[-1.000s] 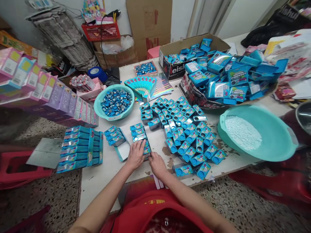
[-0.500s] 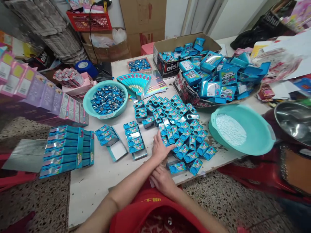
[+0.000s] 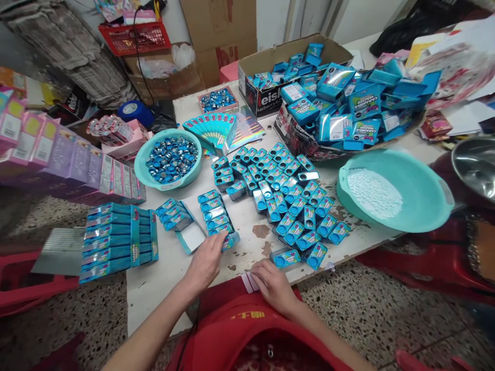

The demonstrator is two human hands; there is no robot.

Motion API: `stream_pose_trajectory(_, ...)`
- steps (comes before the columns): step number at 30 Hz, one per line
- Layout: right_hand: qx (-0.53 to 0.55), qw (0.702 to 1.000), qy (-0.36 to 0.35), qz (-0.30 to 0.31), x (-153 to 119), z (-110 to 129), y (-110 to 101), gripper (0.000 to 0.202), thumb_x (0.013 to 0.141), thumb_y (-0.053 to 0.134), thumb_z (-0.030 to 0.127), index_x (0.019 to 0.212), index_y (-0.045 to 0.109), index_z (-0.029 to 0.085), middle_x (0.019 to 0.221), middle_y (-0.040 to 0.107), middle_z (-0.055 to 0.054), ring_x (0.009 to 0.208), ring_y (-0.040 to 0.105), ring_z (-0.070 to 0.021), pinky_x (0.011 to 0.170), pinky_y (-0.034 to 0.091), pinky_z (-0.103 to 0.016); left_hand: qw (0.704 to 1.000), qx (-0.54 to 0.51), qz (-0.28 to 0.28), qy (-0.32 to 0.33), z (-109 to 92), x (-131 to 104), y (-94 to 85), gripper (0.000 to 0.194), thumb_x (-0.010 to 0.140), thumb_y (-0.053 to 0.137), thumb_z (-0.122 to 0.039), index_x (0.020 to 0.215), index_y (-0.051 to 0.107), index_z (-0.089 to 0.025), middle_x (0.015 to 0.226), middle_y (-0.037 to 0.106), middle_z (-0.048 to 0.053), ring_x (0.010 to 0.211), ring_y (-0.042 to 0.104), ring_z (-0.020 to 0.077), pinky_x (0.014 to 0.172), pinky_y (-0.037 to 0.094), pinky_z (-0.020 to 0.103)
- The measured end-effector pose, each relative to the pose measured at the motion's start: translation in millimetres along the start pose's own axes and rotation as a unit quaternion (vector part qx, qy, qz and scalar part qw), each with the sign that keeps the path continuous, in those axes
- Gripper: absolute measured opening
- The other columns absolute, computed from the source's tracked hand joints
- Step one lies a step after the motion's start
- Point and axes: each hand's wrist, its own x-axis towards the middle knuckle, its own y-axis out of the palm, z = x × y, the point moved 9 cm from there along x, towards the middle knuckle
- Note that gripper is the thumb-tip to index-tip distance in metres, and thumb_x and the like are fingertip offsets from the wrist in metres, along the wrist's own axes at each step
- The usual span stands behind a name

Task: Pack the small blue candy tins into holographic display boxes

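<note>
My left hand is closed round a small blue tin at the near end of a row of blue tins standing in a narrow open carton. Beside it lies a second open carton with a few tins at its far end. Near the table's front edge, my right hand has its fingers curled together; whatever they may hold is hidden. Many upright blue tins, with round marks on top, cluster to the right of my left hand.
Filled blue cartons stand at the left. A turquoise bowl holds blue and silver caps; another turquoise bowl holds white pellets. Boxes heaped with blue tins stand at the back right. Fanned blue cartons lie behind.
My left hand has moved left from the tin cluster to the near end of the row, bringing a tin. My right hand has shifted slightly right, and the view has moved a little.
</note>
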Motion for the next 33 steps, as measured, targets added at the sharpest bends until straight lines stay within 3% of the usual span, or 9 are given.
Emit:
stream_pose_trajectory(5,-0.006,1.000,-0.003,0.029,3,0,10,0.017,0.090,0.045,0.017,0.089,0.062,0.019,0.088,0.064,-0.006,0.082,0.060,-0.0161,0.074,0.050,-0.028,0.993,0.106,-0.048,-0.002,18,-8,23.0,0.056,0.078,0.035,0.000,0.132,0.040,-0.013,0.114,0.057,0.014,0.102,0.052,0.0246,0.089,0.045,0.040)
stream_pose_trajectory(11,-0.023,0.999,0.038,-0.005,-19,-14,-15,0.015,0.089,0.047,0.019,0.089,0.062,0.020,0.086,0.063,-0.006,0.082,0.060,-0.0165,0.073,0.051,-0.029,0.987,0.104,-0.115,0.029,11,-4,44.3,0.057,0.082,0.033,-0.003,0.138,0.035,-0.012,0.123,0.054,0.016,0.118,0.046,0.0268,0.099,0.037,0.043)
stream_pose_trajectory(15,-0.030,0.994,0.070,-0.080,-41,-25,-47,0.015,0.088,0.047,0.016,0.091,0.061,0.021,0.089,0.063,-0.006,0.084,0.061,-0.0160,0.075,0.052,-0.028,0.985,0.126,-0.119,-0.026,23,-10,52.6,0.058,0.087,0.032,-0.008,0.143,0.027,-0.021,0.140,0.042,0.014,0.136,0.025,0.0307,0.104,0.027,0.052)
stream_pose_trajectory(18,-0.086,0.974,0.096,-0.189,-64,-41,-88,0.020,0.087,0.046,0.014,0.102,0.057,0.020,0.095,0.060,-0.009,0.093,0.059,-0.0187,0.082,0.051,-0.034,0.981,0.146,-0.118,-0.048,21,-12,47.7,0.058,0.089,0.035,-0.015,0.145,0.021,-0.023,0.145,0.034,0.013,0.139,0.015,0.0327,0.105,0.013,0.063)
stream_pose_trajectory(22,-0.206,0.926,0.158,-0.275,-86,-78,-137,0.037,0.085,0.039,0.010,0.121,0.048,0.018,0.106,0.053,-0.013,0.103,0.052,-0.0227,0.086,0.049,-0.043,0.990,0.094,-0.102,0.022,-27,2,49.9,0.057,0.086,0.049,-0.033,0.139,0.032,-0.021,0.142,0.037,0.017,0.136,0.022,0.0345,0.106,0.019,0.059)
stream_pose_trajectory(25,-0.306,0.921,0.161,-0.180,-69,-99,-143,0.050,0.082,0.040,0.008,0.130,0.044,0.023,0.124,0.045,-0.013,0.113,0.046,-0.0256,0.091,0.045,-0.045,0.990,-0.008,0.048,0.131,-92,23,93.7,0.062,0.080,0.056,-0.038,0.135,0.035,-0.018,0.137,0.042,0.017,0.127,0.038,0.0300,0.101,0.036,0.046)
stream_pose_trajectory(28,-0.377,0.915,0.135,-0.045,-41,-111,-133,0.061,0.078,0.045,0.006,0.133,0.042,0.032,0.140,0.037,-0.009,0.123,0.037,-0.0305,0.095,0.039,-0.050,0.977,-0.058,0.174,0.111,-129,42,132.8,0.051,0.079,0.053,-0.027,0.128,0.040,-0.016,0.120,0.054,0.015,0.111,0.052,0.0267,0.088,0.046,0.040)
stream_pose_trajectory(30,-0.391,0.915,0.096,0.005,-29,-111,-126,0.064,0.076,0.048,0.005,0.133,0.042,0.032,0.143,0.036,-0.007,0.126,0.033,-0.0318,0.096,0.036,-0.052,0.972,-0.075,0.199,0.096,-135,48,134.4,0.043,0.078,0.048,-0.019,0.121,0.045,-0.016,0.110,0.057,0.013,0.102,0.056,0.0246,0.085,0.047,0.038)
stream_pose_trajectory(33,-0.393,0.919,0.025,0.021,-26,-107,-121,0.062,0.073,0.050,0.005,0.131,0.045,0.025,0.141,0.039,-0.010,0.129,0.030,-0.0311,0.100,0.031,-0.051,0.975,-0.104,0.173,0.094,-114,39,94.1,0.041,0.076,0.046,-0.016,0.117,0.045,-0.016,0.111,0.055,0.012,0.101,0.054,0.0227,0.087,0.046,0.035)
